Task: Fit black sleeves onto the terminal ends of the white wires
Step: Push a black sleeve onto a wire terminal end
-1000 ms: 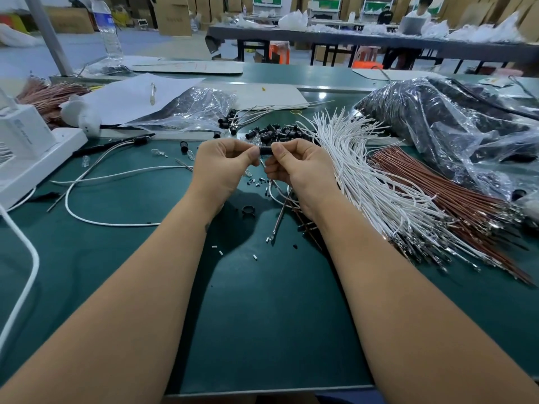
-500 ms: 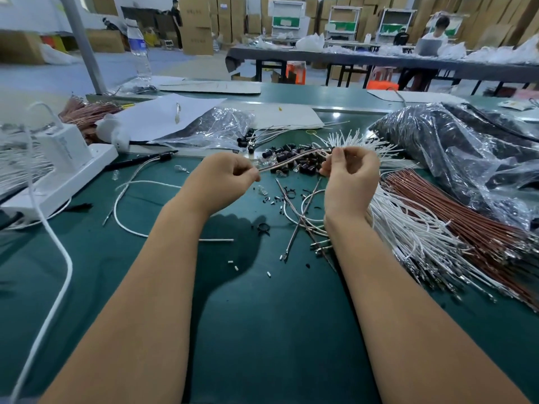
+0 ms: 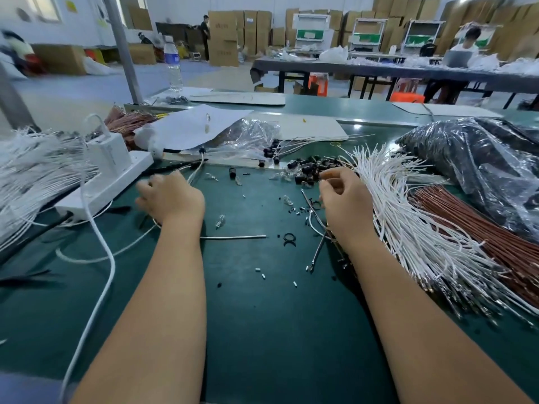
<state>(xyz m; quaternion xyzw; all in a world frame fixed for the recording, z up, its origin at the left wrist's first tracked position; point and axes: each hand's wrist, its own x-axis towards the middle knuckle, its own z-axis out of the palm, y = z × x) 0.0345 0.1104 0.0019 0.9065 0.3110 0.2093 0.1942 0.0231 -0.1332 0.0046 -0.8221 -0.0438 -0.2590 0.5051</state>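
White wires (image 3: 408,217) lie fanned in a thick bundle on the green table (image 3: 262,330) to my right, brown wires (image 3: 481,237) just beyond them; black sleeves (image 3: 309,169) sit in a small heap at the bundle's far left edge. From the head camera I see my right hand (image 3: 345,199) beside that heap, fingers curled with the tips drawn together, though I cannot tell whether they pinch anything; my left hand (image 3: 172,196) is blurred, low over the table near the white power strip (image 3: 108,185), fingers loosely spread and holding nothing I can make out.
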